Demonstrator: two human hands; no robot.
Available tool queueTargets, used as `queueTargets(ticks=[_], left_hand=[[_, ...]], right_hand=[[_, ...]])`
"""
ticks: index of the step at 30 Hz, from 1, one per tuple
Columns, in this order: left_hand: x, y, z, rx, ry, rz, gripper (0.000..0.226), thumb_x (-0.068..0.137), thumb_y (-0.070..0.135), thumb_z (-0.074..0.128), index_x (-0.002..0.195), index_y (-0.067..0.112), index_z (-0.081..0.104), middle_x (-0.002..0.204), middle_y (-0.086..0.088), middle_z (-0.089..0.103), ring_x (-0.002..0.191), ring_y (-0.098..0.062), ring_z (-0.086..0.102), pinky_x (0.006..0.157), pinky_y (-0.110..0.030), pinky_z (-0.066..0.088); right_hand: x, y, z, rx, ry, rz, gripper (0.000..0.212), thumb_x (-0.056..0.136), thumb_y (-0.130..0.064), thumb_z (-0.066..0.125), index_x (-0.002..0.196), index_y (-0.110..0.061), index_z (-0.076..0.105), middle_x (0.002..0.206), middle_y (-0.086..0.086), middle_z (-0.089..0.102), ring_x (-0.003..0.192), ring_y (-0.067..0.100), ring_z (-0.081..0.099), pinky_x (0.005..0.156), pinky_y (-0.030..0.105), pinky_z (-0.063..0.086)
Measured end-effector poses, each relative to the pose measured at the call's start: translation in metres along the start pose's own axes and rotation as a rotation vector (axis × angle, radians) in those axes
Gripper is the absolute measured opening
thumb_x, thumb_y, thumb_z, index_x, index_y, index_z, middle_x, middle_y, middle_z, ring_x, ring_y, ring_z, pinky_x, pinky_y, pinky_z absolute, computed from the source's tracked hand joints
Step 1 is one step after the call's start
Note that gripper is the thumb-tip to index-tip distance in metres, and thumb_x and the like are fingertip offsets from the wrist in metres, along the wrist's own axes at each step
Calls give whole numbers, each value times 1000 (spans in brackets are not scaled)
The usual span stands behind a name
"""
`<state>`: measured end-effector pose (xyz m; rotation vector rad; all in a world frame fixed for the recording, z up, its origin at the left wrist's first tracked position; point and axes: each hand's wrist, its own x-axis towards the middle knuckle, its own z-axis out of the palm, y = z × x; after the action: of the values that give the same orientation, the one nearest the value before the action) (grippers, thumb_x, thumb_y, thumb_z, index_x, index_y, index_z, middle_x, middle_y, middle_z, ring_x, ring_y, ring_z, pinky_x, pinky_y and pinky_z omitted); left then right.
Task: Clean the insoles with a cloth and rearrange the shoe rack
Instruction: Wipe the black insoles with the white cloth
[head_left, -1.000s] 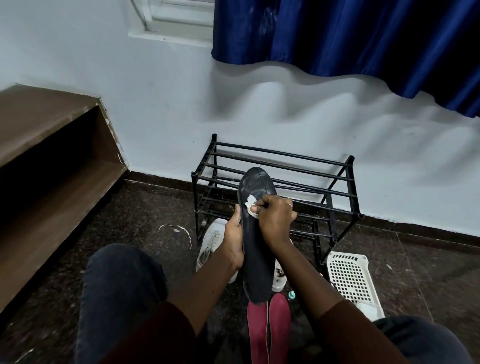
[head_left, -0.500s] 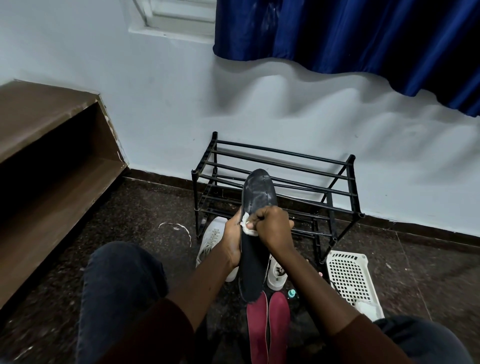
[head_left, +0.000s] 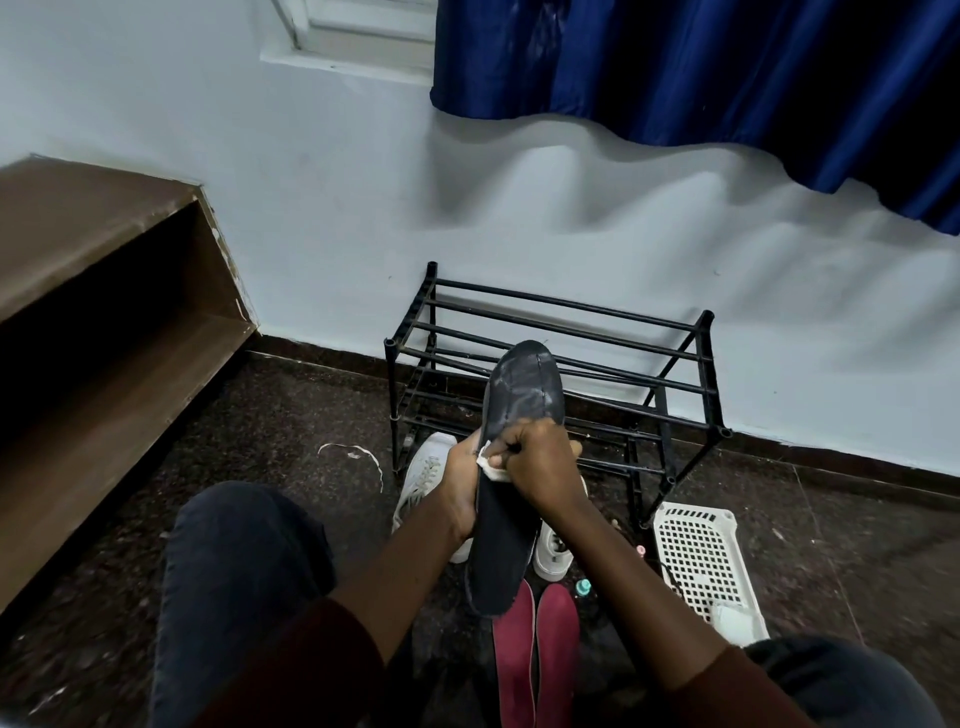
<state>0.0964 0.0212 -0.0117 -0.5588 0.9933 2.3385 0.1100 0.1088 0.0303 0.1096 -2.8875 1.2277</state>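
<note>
Dark grey insole stands upright in front of you, toe end pointing up across the bars of the black metal shoe rack, heel end hanging just above two maroon insoles that lie side by side on the floor between your knees. Your left hand grips the insole's left edge about midway along, fingers wrapped behind it. Your right hand has its fingers curled round a small white cloth and presses it onto the face of the insole. Both hands sit together, nearly touching. Pale streaks show on the toe area above them. Behind, the shoe rack stands against a pale wall. One white sneaker lies on the floor by the rack's left leg, partly hidden by your left wrist; another white shoe shows just right of the insole. Right of the rack, a white perforated plastic basket rests on the floor. At far left is a brown wooden shelf unit; a deep blue curtain hangs at upper right
</note>
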Motion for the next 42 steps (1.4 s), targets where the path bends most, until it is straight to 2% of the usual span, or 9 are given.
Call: queueTargets(ticks=[3,6,9,14,18,24,29,39,42], left_hand=[[-6,-1,9,56,-52,44,64,101,23,34,48,8,68,47,-7,59,42,-14,60,44,-15,48],[-11,-1,16,55,-103,67,68,101,20,32,44,8,67,46,-6,60,41,-12,60,42,-15,47],[-11,-3,15,38,-110,88,69,103,19,31,45,8,67,47,-3,61,42,-10,59,44,-15,48],[-13,-1,10,-5,-70,78,64,102,21,32,51,7,69,52,-8,63,47,-14,63,47,-17,50],[-9,5,5,-53,-33,39,39,88,31,49,73,3,71,63,-12,63,60,-21,63,61,-23,53],[-10,2,6,-65,-76,-1,37,88,35,47,79,4,65,63,-10,62,61,-20,62,60,-23,53],[-11,0,11,-36,-55,38,54,99,28,36,69,4,74,65,-10,68,59,-18,67,58,-23,55],[-5,5,10,-120,-32,60,73,101,43,25,67,4,76,69,-13,71,60,-21,70,50,-25,55],[-4,4,7,-79,4,61,82,99,53,18,65,6,77,72,-11,73,63,-19,71,50,-23,55]], right_hand=[[8,0,3,-33,101,46,20,69,9,67,70,-9,76,73,5,72,82,22,63,80,33,47],[19,-5,1,-134,228,93,23,74,4,61,74,-13,76,79,1,70,91,19,55,79,29,32],[31,-7,-5,-185,309,121,18,77,-2,61,79,-14,75,85,4,66,94,26,53,80,37,37],[31,-9,-4,-242,99,28,17,76,-1,61,77,-11,75,82,7,64,90,31,57,81,42,45],[14,-6,-7,-197,-92,39,17,76,3,64,82,-8,76,87,5,73,88,16,64,80,25,47],[14,-1,-3,-105,50,84,21,73,8,61,73,-7,75,77,7,73,87,21,64,84,31,46],[32,-9,-11,-288,235,157,22,80,-5,59,85,-19,75,91,1,69,105,24,47,77,35,28],[11,-5,-1,-181,60,153,26,77,4,54,83,-9,75,89,8,72,94,22,62,77,25,42],[0,2,8,-173,28,157,24,71,2,58,73,-15,75,77,3,72,86,22,64,84,39,47]])
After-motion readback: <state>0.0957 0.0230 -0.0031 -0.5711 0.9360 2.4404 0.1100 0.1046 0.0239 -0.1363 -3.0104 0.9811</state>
